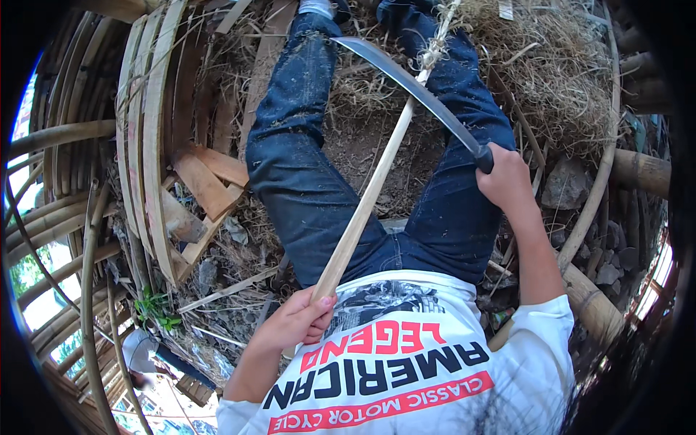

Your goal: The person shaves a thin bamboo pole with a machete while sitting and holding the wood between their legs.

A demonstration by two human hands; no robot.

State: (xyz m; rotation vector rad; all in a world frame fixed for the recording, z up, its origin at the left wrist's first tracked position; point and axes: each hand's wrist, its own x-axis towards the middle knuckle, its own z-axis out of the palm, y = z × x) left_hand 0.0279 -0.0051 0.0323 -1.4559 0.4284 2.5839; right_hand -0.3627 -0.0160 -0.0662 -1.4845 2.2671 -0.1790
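Observation:
A long pale wooden stick (372, 190) slants from my waist out between my legs, with curled shavings (433, 54) bunched near its far part. My left hand (296, 319) is wrapped around its near end, close to my shirt. In my right hand (505, 176), above my right thigh, is the dark handle of a sickle with a long curved blade (406, 81). The blade crosses over the stick just short of the shavings, its tip pointing to the far left. Whether the edge touches the wood I cannot tell.
Wooden slats (154, 130) and cut boards (201, 177) lie to my left, beside a bamboo fence (61, 217). Dry shavings (554, 80) heap up at the far right. Thick bamboo poles (591, 301) and stones (567, 183) are on my right. My jeans (290, 159) flank the stick.

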